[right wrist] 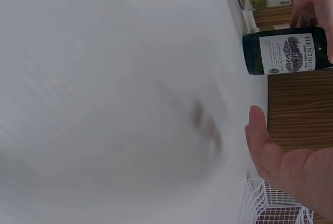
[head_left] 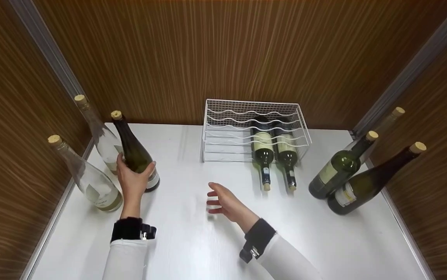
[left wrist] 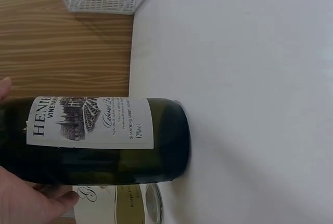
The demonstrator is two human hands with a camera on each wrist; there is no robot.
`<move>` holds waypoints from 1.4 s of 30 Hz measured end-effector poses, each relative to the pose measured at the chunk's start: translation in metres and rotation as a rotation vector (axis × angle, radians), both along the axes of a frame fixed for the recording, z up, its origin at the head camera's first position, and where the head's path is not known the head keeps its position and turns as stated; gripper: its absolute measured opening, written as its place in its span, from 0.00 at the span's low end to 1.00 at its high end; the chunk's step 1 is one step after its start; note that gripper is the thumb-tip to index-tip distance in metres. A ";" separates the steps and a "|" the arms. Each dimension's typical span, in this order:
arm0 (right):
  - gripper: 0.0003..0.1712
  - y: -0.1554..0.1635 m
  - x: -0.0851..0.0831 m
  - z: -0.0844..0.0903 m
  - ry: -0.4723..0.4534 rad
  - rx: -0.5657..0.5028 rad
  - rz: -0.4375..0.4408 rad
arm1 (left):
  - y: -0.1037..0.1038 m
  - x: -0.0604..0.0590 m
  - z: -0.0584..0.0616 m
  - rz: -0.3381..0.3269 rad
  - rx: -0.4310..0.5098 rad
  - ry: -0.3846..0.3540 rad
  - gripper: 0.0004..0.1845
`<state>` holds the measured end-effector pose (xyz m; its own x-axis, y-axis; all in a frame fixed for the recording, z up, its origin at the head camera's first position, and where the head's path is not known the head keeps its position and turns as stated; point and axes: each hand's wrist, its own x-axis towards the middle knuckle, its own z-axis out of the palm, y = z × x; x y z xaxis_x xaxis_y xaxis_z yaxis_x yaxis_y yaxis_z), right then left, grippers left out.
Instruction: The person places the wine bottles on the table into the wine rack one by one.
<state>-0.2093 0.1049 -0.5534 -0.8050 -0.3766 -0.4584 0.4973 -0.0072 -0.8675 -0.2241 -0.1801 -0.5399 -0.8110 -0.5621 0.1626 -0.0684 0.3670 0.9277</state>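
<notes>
Left hand [head_left: 133, 181] wrapped round the lower body of a dark bottle [head_left: 132, 151], thumb on the right side, fingers on the left, spread only as wide as the glass; the bottle is neck up at the left of the white tabletop [head_left: 184, 237], capped by a cork [head_left: 116, 115]; whether its base bears on the surface or is just off it, cannot tell; its pale label [left wrist: 88, 122] reads in part "VINEYARD" and "12%vol", with a drawing of a building.

Right hand [head_left: 225, 202] holds nothing; fingers apart and loosely extended, above the middle of the tabletop, well apart from the dark bottle.

Just left of the dark bottle: two corked clear bottles, a front one [head_left: 91, 186] and a rear one [head_left: 105, 138], both upright.

Farther out, at the back near the wood-grain panel [head_left: 169, 58]: a white wire rack [head_left: 252, 102] with wavy rails; two green bottles lie side by side in its right part, an inner one [head_left: 263, 146] and an outer one [head_left: 287, 146], necks toward the person.

At the far right, three corked bottles stand grouped: a green one [head_left: 332, 171], a darker one [head_left: 363, 188] beside it, a clear one [head_left: 385, 126] behind.
</notes>
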 end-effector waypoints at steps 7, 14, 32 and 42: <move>0.44 -0.001 0.001 -0.002 -0.021 -0.009 -0.028 | -0.002 -0.008 -0.001 0.002 0.018 0.034 0.59; 0.43 -0.005 0.001 -0.001 -0.048 -0.033 -0.032 | -0.006 -0.015 -0.002 -0.012 0.052 0.109 0.56; 0.40 -0.007 -0.001 0.003 -0.055 -0.053 -0.023 | -0.004 -0.020 0.002 -0.037 0.051 0.125 0.44; 0.38 -0.002 -0.001 0.006 -0.075 -0.090 -0.023 | 0.012 -0.014 -0.001 -0.103 -0.014 0.201 0.43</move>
